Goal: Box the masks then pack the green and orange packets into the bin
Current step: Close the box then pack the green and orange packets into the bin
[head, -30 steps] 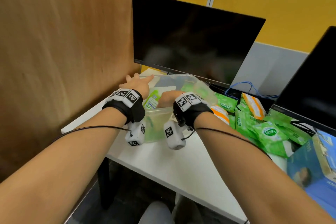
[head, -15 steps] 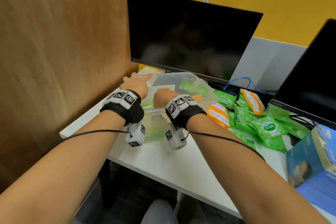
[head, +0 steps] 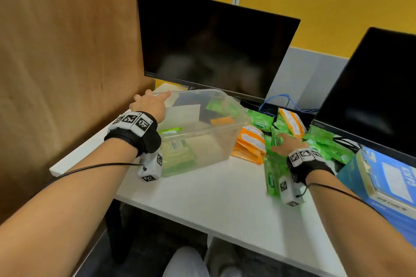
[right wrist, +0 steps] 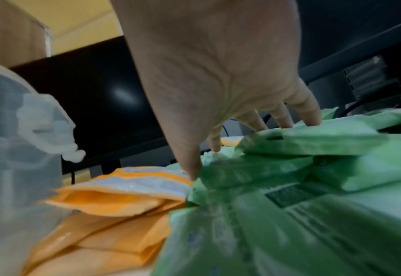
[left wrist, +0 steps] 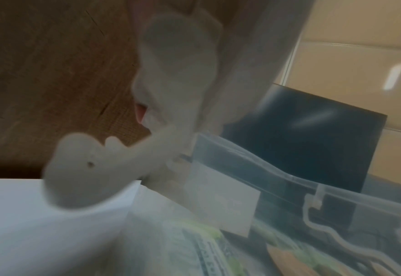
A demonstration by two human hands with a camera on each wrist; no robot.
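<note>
A clear plastic bin stands on the white desk, with green packets and an orange packet inside. My left hand rests on the bin's far-left rim, fingers stretched out; the left wrist view shows it only as a pale blur against the bin wall. To the bin's right lies a pile of green packets beside orange packets. My right hand is over that pile, holding nothing. Its spread fingertips touch the green packets. The blue mask box is at the far right.
Two dark monitors stand behind the bin and pile. A wooden partition closes the left side. Blue cables lie behind the packets. The desk's front edge is close to my body.
My right hand came out of the bin and moved right onto the packet pile. The left hand stayed on the bin's rim.
</note>
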